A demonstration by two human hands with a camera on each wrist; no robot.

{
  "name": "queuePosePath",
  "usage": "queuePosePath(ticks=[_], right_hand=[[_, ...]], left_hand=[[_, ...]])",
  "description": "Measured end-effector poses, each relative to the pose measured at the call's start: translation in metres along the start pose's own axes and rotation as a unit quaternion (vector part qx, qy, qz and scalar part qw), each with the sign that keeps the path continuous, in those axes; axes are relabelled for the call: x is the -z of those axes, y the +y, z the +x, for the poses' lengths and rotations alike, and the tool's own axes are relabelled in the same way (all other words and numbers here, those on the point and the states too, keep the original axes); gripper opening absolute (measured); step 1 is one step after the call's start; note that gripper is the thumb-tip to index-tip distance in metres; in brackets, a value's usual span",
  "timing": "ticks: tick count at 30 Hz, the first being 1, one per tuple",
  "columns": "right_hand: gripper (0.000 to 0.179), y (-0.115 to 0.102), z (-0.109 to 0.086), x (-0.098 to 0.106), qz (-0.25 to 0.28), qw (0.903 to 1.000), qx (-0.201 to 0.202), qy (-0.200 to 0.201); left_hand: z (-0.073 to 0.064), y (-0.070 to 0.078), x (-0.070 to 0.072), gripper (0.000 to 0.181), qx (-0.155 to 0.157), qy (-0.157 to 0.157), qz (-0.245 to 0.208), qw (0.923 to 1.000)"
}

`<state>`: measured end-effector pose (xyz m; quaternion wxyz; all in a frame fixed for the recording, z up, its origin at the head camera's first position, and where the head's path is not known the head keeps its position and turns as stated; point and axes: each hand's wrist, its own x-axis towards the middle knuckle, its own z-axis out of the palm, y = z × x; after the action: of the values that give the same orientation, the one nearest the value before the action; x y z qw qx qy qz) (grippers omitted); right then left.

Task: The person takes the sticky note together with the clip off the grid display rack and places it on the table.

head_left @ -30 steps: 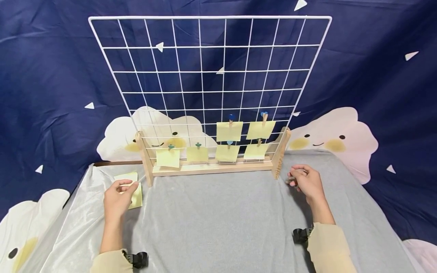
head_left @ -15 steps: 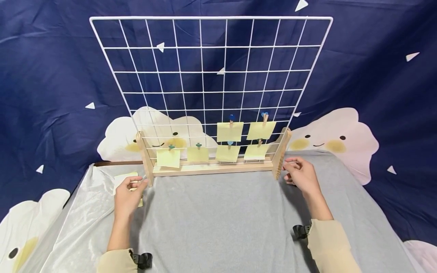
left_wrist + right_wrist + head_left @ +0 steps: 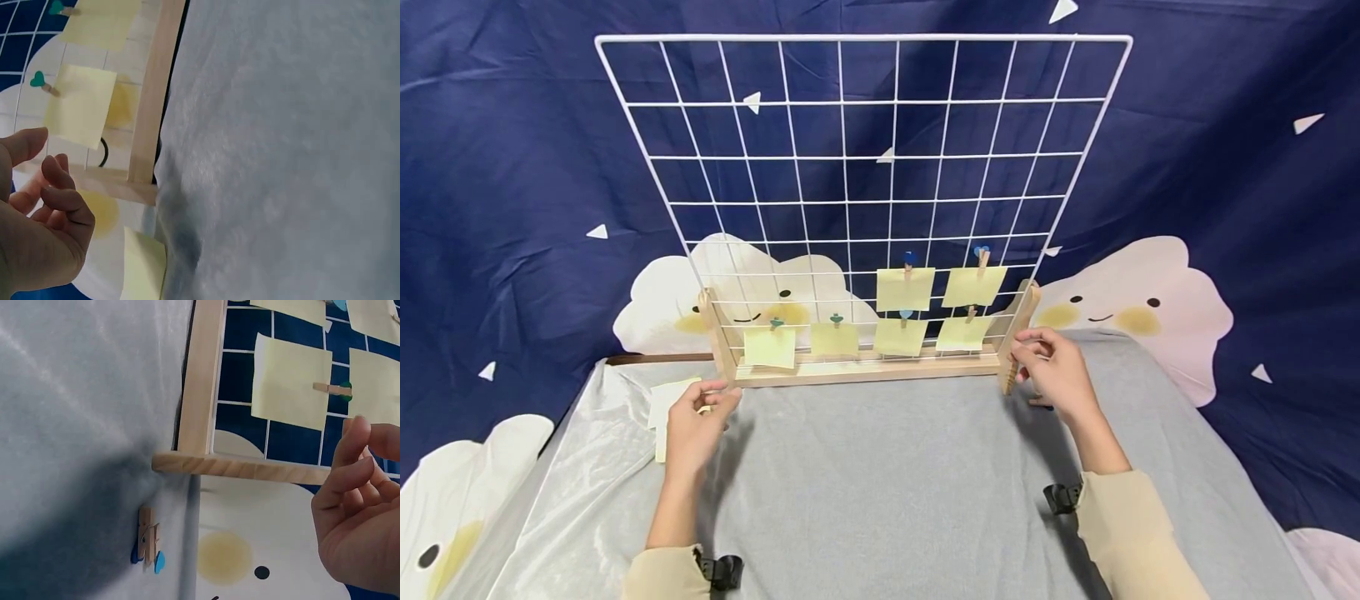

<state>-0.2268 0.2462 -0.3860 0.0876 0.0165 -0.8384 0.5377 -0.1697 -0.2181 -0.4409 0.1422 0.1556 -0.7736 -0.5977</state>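
My left hand (image 3: 698,425) hovers by the foot of the left wooden post (image 3: 721,346). Its fingers are loosely bent, with a gap between thumb and fingers and nothing held, as the left wrist view shows. Beneath and beside it lie loose yellow sticky notes (image 3: 664,404), partly covered by the hand. My right hand (image 3: 1060,375) is at the right wooden post (image 3: 1017,342), fingers loosely curled and holding nothing visible; whether it touches the post I cannot tell. Below it, wooden clothespins (image 3: 147,536) with blue decorations lie on the grey cloth.
A white wire grid (image 3: 865,157) stands in a wooden base (image 3: 868,375). Clothespins hold several yellow notes (image 3: 905,290) on its lower part, in two rows. Grey cloth (image 3: 880,483) covers the table. Behind hangs a dark blue curtain (image 3: 1210,100) with cloud faces.
My left hand has moved right, from the loose notes to the left post's foot. The right hand has shifted left and slightly up, to the right post.
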Motion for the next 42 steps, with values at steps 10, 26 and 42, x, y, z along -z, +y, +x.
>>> queuePosePath(ticks=[10, 26, 42], right_hand=[[0.026, -0.012, 0.008, -0.013, 0.042, 0.9971, 0.064, -0.002], [0.027, -0.045, 0.019, -0.025, 0.068, 0.9925, 0.101, -0.005], [0.025, -0.068, 0.031, -0.036, 0.093, 0.9859, 0.139, -0.015]], left_hand=[[-0.002, 0.01, -0.013, 0.032, -0.023, -0.009, -0.026, 0.9994], [-0.003, 0.035, -0.035, 0.026, -0.056, -0.01, -0.043, 0.9974], [-0.002, 0.055, -0.064, 0.03, -0.063, -0.065, -0.074, 0.9931]])
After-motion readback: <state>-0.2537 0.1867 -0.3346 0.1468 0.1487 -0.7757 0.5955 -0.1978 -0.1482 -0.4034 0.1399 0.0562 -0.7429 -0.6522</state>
